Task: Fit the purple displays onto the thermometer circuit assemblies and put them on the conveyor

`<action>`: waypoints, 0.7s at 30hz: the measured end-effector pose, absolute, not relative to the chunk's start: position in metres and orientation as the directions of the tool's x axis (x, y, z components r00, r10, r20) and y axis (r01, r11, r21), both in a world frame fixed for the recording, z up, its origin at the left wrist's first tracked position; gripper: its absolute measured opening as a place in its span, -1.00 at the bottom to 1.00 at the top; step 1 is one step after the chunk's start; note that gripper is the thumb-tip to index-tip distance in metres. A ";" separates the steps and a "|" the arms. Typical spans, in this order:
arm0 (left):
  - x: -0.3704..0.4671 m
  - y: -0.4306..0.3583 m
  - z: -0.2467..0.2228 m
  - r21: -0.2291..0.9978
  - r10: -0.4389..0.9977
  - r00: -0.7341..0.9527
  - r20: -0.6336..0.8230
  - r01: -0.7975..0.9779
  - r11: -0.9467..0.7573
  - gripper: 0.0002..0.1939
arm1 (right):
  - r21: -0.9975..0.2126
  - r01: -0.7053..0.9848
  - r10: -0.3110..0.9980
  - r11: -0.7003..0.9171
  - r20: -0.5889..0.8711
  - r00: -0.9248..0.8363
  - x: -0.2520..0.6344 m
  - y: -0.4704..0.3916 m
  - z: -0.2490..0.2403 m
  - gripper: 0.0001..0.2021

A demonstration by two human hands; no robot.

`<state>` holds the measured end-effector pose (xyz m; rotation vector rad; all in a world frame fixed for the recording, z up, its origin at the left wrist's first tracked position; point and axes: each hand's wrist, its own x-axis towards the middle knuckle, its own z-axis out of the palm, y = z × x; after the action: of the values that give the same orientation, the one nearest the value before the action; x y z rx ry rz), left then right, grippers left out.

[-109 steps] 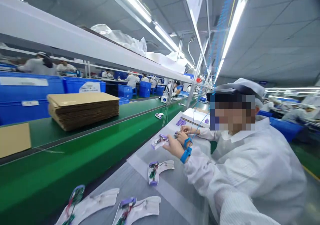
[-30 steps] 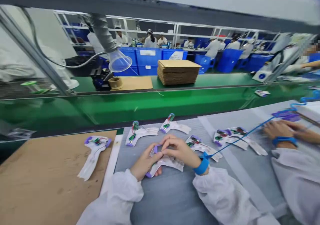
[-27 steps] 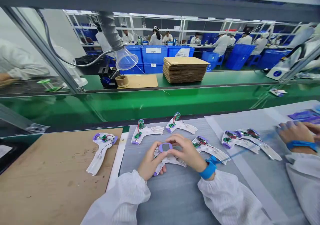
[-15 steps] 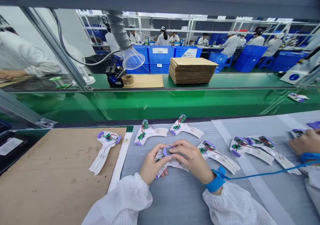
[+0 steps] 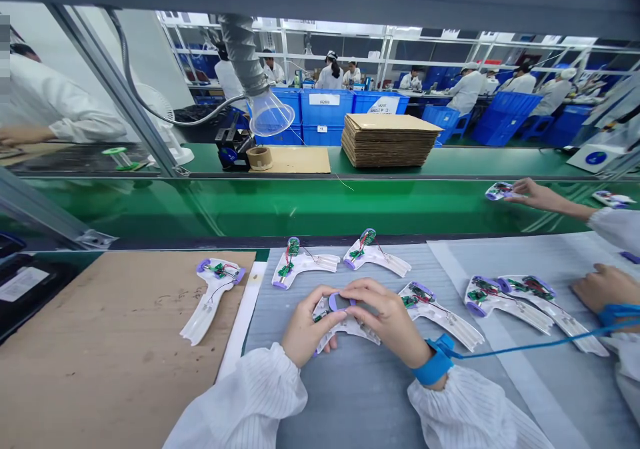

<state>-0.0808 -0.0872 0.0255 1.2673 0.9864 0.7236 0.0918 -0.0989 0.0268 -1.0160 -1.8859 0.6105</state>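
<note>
Purple oval frame (image 5: 334,302) sits at the head end of a white pistol-shaped plastic housing half (image 5: 353,328), with both my hands around them. My left hand (image 5: 303,326) is closed on the housing, its thumb and forefinger at the frame's left side and other fingertips showing underneath. From the right, my right hand (image 5: 383,316) pinches the frame between thumb and fingers. Much of the housing's inside is hidden by my fingers. A blue wrist strap (image 5: 434,364) circles my right wrist. Close by lie similar housings with green circuit boards (image 5: 313,262), (image 5: 383,260), (image 5: 445,317).
Another housing (image 5: 207,302) rests on the cardboard sheet (image 5: 125,342) at left; two more (image 5: 510,306) lie right. A co-worker's hand (image 5: 535,194) holds one over the green belt (image 5: 300,209). The strap's blue cord (image 5: 525,344) runs rightward. A fume hose (image 5: 245,56) hangs ahead.
At the right, a co-worker's arm has reached out over the green belt with a housing. My hands keep nearly the same grip; the purple frame appears slightly tilted. The view has shifted slightly.
</note>
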 end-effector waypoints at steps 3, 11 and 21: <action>-0.081 -0.088 0.028 0.982 0.882 0.432 -0.188 0.076 0.172 -0.66 | -0.755 0.389 0.849 0.528 0.452 -0.276 0.094 -0.099 0.030 -0.88; -0.077 -0.098 0.039 0.981 0.897 0.424 -0.124 0.188 0.047 -0.70 | -0.761 0.397 0.858 0.514 0.466 -0.217 0.094 -0.102 0.046 -1.00; -0.077 -0.102 0.042 0.973 0.901 0.425 -0.085 0.232 -0.018 -0.72 | -0.695 0.455 0.831 0.556 0.468 -0.301 0.093 -0.104 0.056 -0.93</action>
<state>-0.0769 -0.1016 0.0418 1.5271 1.0427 0.7274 0.0926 -0.1041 0.0562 -1.0395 -1.9413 0.5581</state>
